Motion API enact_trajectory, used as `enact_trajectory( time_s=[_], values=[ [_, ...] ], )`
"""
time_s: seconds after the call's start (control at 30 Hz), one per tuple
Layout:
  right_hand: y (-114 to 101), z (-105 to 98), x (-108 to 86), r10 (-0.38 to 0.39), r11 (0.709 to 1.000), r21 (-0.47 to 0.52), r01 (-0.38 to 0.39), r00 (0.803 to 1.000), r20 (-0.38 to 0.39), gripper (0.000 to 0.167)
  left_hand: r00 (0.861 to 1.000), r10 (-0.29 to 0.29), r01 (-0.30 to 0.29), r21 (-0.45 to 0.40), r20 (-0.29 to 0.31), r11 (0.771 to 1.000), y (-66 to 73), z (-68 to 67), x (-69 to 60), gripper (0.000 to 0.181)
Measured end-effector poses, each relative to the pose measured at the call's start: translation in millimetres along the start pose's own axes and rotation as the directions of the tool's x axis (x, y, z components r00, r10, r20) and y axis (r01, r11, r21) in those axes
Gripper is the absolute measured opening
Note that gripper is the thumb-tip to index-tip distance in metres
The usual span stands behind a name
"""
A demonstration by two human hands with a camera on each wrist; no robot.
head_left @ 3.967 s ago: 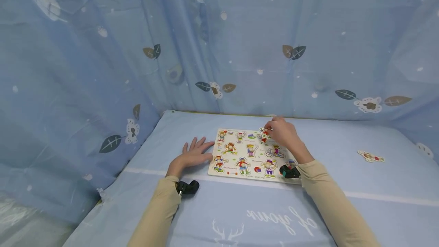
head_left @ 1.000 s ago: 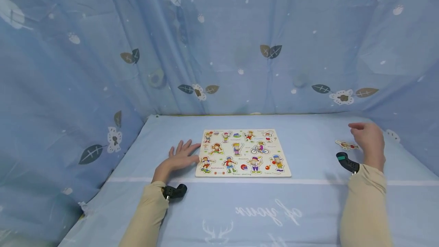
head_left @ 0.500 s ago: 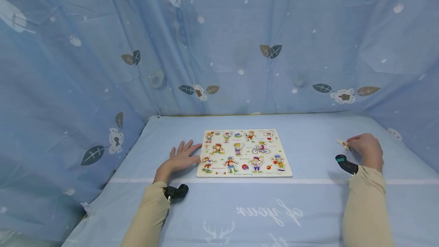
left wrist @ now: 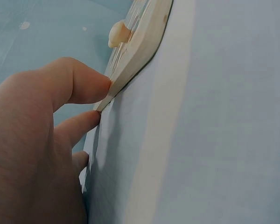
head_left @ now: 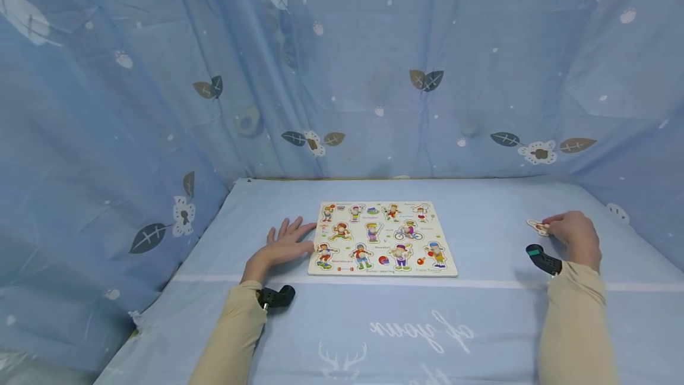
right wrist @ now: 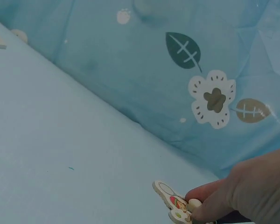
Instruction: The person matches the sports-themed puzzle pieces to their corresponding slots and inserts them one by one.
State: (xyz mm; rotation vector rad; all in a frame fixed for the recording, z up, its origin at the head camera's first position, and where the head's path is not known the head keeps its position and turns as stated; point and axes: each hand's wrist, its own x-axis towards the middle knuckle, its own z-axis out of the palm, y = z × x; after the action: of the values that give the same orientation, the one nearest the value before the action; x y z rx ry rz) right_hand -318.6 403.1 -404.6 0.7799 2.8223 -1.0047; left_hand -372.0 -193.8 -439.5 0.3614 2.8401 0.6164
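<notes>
A wooden peg puzzle board (head_left: 382, 266) with several printed sports figures lies flat on the cloth. My left hand (head_left: 284, 249) rests at its left edge, fingers spread; the thumb and index fingertip touch the side of the board (left wrist: 144, 53) in the left wrist view. At far right, my right hand (head_left: 578, 235) pinches the small round knob of a puzzle piece (head_left: 537, 227) between thumb and index finger. In the right wrist view the puzzle piece (right wrist: 169, 196) shows a figure and a racket-like loop; its lower part is hidden by the fingers.
A pale blue printed tablecloth (head_left: 342, 325) covers the table. Patterned blue curtains (head_left: 352, 76) hang along the back and left. A black camera mount (head_left: 276, 297) sits on the left wrist and another black mount (head_left: 544, 259) on the right.
My right hand has left a footballer piece in the board's top row, moved right, and come down onto the loose piece, now pinching its knob. My left hand stays at the board's edge.
</notes>
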Motion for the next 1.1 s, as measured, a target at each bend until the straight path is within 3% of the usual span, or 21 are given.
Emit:
enact_trajectory(
  time_s=[0.8, 1.1],
  values=[
    [-3.3, 6.8, -0.4, -0.009, 1.000, -0.027, 0.008, 1.000, -0.029, 0.039, 1.000, -0.008, 0.008, -0.008, -0.007, 1.000, 0.4, 1.0, -3.1, 0.078],
    [-5.6, 0.7, -2.1, -0.111, 0.994, -0.014, 0.111, 0.992, -0.059, 0.046, 1.000, -0.009, 0.009, -0.005, -0.009, 1.000, 2.7, -1.0, -2.4, 0.077]
  ],
)
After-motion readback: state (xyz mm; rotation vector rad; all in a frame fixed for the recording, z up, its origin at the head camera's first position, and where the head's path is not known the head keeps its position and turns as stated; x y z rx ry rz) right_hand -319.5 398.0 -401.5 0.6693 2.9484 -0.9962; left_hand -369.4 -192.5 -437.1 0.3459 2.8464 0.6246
